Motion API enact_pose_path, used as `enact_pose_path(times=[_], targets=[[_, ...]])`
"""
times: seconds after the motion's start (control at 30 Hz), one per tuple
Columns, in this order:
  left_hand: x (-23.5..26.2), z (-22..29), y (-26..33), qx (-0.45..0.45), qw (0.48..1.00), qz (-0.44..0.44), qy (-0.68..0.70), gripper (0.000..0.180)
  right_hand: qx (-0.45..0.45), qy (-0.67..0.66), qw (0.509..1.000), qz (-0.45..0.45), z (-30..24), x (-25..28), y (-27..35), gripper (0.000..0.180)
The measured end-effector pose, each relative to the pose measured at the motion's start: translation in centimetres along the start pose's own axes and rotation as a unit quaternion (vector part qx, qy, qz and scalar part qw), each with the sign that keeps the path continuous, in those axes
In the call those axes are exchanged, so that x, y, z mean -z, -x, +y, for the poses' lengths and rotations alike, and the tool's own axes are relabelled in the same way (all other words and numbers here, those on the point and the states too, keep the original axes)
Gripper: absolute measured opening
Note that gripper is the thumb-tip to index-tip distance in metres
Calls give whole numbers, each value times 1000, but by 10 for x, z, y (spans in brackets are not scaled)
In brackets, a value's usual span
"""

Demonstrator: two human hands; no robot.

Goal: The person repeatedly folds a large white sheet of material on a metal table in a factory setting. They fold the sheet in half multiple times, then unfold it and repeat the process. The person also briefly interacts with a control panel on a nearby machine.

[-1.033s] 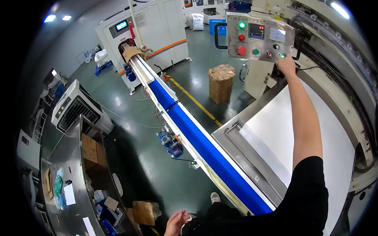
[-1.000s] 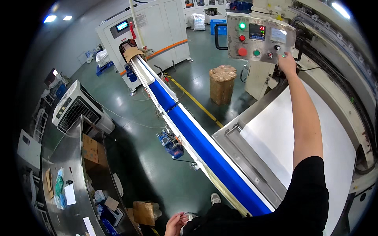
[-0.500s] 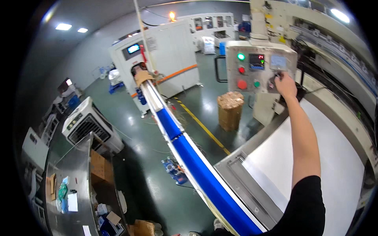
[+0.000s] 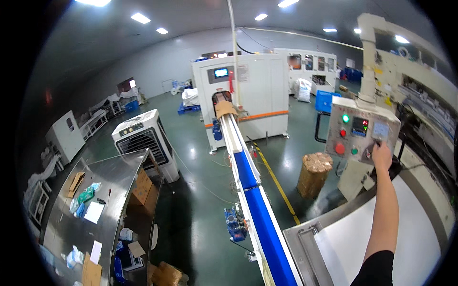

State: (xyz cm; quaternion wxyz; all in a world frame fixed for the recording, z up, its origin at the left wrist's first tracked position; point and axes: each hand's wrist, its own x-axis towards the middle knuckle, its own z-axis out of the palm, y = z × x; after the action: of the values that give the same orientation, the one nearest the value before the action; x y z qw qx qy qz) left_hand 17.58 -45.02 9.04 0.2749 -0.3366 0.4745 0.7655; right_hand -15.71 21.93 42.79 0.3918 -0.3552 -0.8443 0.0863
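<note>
At the right, my right arm reaches up to a beige control panel (image 4: pixel 355 109) on a hanging post. My right hand (image 4: pixel 382 156) has its fingers closed on a small dark knob (image 4: pixel 377 142) under a pale square meter (image 4: pixel 380 129); the fingers partly hide it. Beside the hand are a lit digital display (image 4: pixel 360 127), a glowing green lamp (image 4: pixel 346 118), a large red button (image 4: pixel 339 148) and a smaller green button (image 4: pixel 354 151). Below my forearm lies a broad white sheet (image 4: pixel 353 243) on a metal machine bed. My left hand is out of the picture.
A narrow blue conveyor belt (image 4: pixel 262 219) runs to a white machine cabinet (image 4: pixel 262 81). Left stand a metal table (image 4: pixel 67 233) with scattered items and an air cooler (image 4: pixel 143 143). A brown wrapped carton (image 4: pixel 312 178) stands below the panel, near a yellow floor line (image 4: pixel 276 183).
The view has swung left and up, so the panel sits lower and farther right. My right hand stays at the knob; the display's reading has changed.
</note>
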Motion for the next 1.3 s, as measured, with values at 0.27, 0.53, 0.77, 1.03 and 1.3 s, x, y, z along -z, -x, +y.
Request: enact_pose_path(times=[0.27,0.53,0.77,1.03,1.3], targets=[[-7,6,-4,-22,999,-17,-35,32,11,6,1000,12,9,-6,-1,31],[25,-14,-33,-33,996,-40,-76,43,-1,1,1000,1,1,-7,2,26],[0,-7,-18,-32,993,-20,-111,49,85,43,995,42,20,-24,-9,24],[-38,7,1,-1,999,-28,-20,27,286,-208,924,-147,-64,-33,181,21],[-84,29,-22,5,983,-183,31,32,374,-392,655,-527,-61,2,529,37]])
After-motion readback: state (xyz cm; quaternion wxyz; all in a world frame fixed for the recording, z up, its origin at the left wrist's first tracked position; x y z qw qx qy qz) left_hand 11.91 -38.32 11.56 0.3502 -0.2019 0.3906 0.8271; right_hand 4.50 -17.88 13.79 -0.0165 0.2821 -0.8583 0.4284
